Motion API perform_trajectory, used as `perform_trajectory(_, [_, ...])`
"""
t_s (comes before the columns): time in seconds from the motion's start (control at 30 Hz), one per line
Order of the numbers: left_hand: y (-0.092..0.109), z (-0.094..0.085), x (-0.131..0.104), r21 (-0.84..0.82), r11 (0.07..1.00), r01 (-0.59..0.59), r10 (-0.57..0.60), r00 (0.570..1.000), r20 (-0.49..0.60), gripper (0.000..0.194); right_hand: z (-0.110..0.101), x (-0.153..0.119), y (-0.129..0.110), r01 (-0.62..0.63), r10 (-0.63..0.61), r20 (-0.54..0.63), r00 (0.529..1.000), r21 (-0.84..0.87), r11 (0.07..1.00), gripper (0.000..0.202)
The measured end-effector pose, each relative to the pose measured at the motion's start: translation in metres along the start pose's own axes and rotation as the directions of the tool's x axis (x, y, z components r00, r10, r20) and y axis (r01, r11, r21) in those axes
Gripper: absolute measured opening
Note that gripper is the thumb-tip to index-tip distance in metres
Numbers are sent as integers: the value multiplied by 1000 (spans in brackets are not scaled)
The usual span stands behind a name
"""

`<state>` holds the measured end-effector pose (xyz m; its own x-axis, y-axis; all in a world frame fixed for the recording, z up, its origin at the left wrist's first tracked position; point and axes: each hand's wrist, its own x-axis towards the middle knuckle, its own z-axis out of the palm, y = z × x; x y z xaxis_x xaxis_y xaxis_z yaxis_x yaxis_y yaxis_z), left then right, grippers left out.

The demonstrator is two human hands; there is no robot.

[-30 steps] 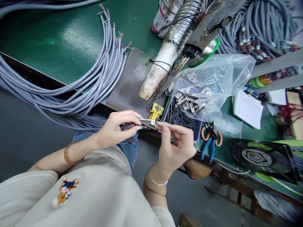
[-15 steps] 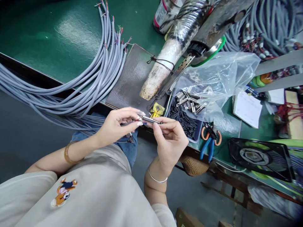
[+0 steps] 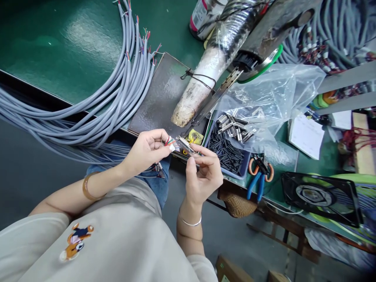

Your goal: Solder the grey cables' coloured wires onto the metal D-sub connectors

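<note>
Between thumb and fingers, my left hand (image 3: 147,148) pinches a cable end whose thin coloured wires (image 3: 170,141) fan out past the fingertips. My right hand (image 3: 204,168) grips a metal multi-pin connector (image 3: 185,145) by one end, its row of contacts showing. The connector's far end lies close to the wires; whether they touch I cannot tell. Just beyond it is a yellow sponge (image 3: 195,137). A few wired connectors (image 3: 159,170) rest by my lap, below the left hand. The iron-like metal strip (image 3: 219,94) points down toward the connector from above.
Grey cables (image 3: 117,98) sweep over the bench edge at left. A blue tray (image 3: 242,172) holds black tubes (image 3: 225,152) and, in a plastic bag (image 3: 273,94), loose connectors. Pliers (image 3: 258,178) and a black fan (image 3: 321,197) are at right. A wrapped white duct (image 3: 195,94) hangs over a dark plate (image 3: 158,102).
My right hand has moved slightly left and down, and the connector now tilts with its contacts in view. The coloured wires at my left fingertips show more clearly.
</note>
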<state>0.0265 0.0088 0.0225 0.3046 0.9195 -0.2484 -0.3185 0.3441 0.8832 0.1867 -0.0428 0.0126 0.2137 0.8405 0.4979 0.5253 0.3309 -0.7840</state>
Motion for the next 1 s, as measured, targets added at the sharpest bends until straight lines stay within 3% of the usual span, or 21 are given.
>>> perform_trajectory(0.43, [6, 10, 11, -22, 996, -91, 90, 995, -41, 22, 2, 12, 1, 95, -95, 12, 995, -58, 994, 17])
perform_trajectory(1.0, [14, 10, 12, 70, 996, -49, 53, 997, -59, 21, 1, 22, 2, 176, -175, 23, 984, -134, 975, 16])
